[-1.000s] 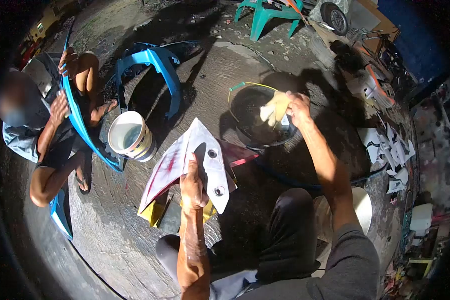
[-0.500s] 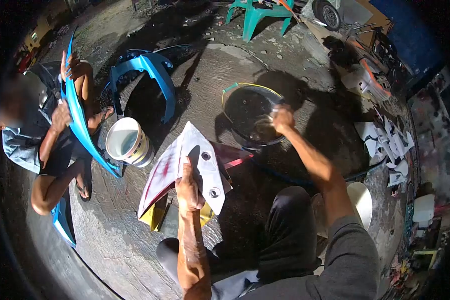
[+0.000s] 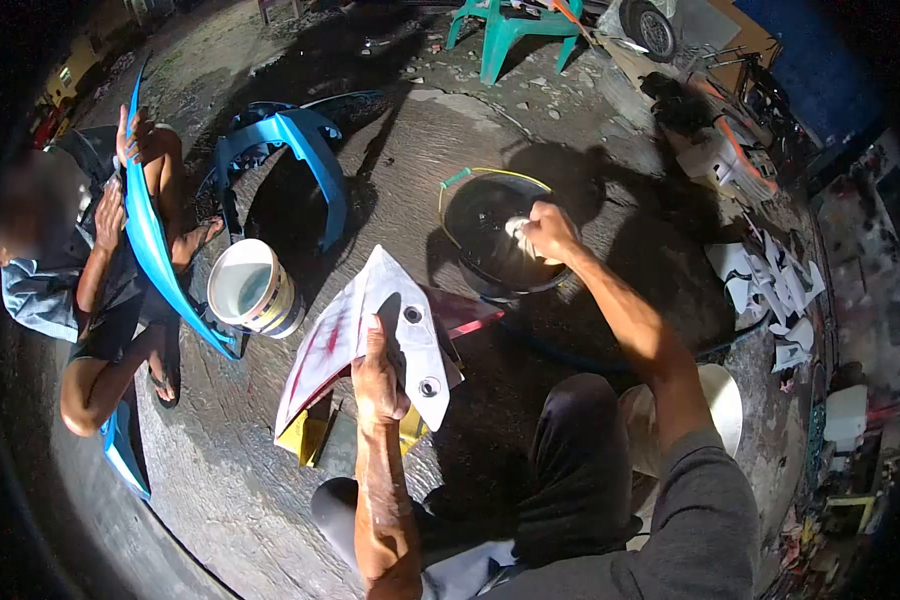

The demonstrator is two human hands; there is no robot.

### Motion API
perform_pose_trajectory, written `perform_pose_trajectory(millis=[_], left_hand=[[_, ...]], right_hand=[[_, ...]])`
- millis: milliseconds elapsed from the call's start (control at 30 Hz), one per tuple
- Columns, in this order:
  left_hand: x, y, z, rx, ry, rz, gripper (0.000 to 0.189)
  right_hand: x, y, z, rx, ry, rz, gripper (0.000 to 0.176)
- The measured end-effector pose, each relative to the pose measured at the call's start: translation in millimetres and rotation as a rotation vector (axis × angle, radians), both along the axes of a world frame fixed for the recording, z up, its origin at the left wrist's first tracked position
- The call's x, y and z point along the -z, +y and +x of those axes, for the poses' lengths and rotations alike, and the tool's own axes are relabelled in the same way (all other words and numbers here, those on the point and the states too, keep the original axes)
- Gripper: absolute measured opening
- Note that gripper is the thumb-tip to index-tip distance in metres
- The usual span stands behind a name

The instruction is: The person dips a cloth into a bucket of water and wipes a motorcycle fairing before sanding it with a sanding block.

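My left hand grips a white motorcycle fairing panel with its thumb laid over the front. The panel has red smudges and two round holes, and its pointed end faces away from me. Over the black bucket of dark water, my right hand is closed on a pale wet cloth. The bucket has a yellow handle with a green grip. Below the panel, yellow pieces show in part; what they belong to is hidden.
At left, a seated person holds a long blue panel. A white bucket of water stands between us, with a blue fairing behind it. White parts lie at right; a green chair stands at the back.
My right hand has shifted slightly left over the bucket, and the pale cloth in it shows more clearly. The other person's lower hand has moved up along the blue panel. My left hand stays put.
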State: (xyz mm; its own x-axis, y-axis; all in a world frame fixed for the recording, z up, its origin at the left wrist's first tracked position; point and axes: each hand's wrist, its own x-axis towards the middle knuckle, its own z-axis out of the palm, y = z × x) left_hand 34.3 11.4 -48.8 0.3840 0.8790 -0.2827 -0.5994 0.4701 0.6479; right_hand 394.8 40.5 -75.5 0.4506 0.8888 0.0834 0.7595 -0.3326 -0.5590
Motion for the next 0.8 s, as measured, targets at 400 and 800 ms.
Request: perform_pose_trajectory(millis=[400,800], left_hand=[[-1,0,-4,0.025,0.053,-0.040,0.051],[2,0,-4,0.009,0.003,0.002,0.052]], right_hand=[[118,49,64,0.340,0.841,0.470,0.013],[270,50,72,0.279,0.624,-0.218,0.037]])
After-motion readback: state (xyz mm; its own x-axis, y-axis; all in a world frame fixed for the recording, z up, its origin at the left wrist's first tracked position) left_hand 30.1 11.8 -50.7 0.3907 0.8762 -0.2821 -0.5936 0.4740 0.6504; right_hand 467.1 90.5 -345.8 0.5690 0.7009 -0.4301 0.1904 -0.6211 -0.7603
